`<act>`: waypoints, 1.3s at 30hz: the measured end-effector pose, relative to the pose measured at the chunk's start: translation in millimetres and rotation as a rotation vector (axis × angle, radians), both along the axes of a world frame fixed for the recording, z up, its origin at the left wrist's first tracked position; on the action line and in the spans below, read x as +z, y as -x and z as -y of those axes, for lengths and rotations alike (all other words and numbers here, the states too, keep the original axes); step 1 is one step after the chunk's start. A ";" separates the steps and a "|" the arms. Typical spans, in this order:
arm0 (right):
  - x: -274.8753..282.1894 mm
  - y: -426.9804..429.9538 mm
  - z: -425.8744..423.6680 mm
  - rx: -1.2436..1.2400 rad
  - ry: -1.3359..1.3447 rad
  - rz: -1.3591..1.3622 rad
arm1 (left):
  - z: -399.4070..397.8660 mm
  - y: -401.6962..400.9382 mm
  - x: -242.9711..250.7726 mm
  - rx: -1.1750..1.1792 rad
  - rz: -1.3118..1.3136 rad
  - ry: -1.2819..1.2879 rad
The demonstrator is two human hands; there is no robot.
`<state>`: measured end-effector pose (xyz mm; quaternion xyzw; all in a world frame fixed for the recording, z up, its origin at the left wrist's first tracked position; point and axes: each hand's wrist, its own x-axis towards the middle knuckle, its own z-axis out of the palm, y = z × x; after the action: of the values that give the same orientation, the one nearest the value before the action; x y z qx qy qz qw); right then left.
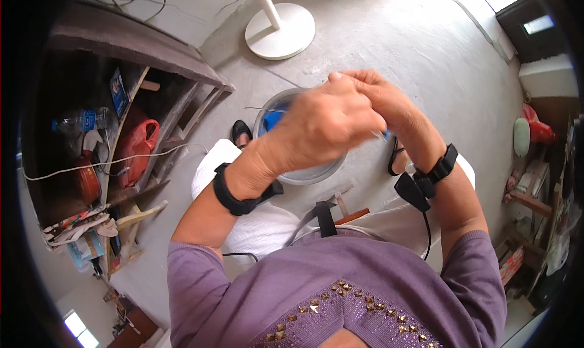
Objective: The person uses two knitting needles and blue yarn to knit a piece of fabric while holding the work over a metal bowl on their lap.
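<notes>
My left hand (326,120), blurred, is curled over a round plastic tub (315,177) between my feet. A thin rod (264,108) runs into it from the left and seems to be in its grip. A small blue piece (385,133) shows by the curled fingers. Just beyond, my right hand (383,92) meets the left, its thumb and fingers drawn together. Whatever lies between its fingertips is hidden. Blue material (273,118) shows inside the tub, mostly covered by my left hand and forearm.
A white round stand base (280,33) is on the concrete floor (388,33) ahead. At left, an open wooden cabinet (137,42) holds a red plastic bag (139,152) and a plastic bottle (86,120). A pale cord (114,161) crosses its front. Wooden shelving (531,204) lines the right.
</notes>
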<state>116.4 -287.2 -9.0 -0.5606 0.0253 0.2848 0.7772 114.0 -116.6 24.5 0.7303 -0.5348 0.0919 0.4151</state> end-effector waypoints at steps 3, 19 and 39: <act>-9.5 -1.7 -25.6 0.135 -0.104 -0.178 | -1.5 9.3 -20.7 -0.043 -0.024 -0.001; -53.1 -26.3 -5.8 -0.421 -0.129 -0.065 | -23.0 13.9 -1.9 0.202 -0.047 0.047; -24.6 -4.7 6.3 -0.340 0.271 0.231 | -9.7 -18.7 -80.2 0.306 -1.290 0.305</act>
<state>121.1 -293.5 -33.6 -0.6763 0.0680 0.0780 0.7293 132.7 -106.9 -55.7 0.6396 -0.0517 -0.2300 0.7316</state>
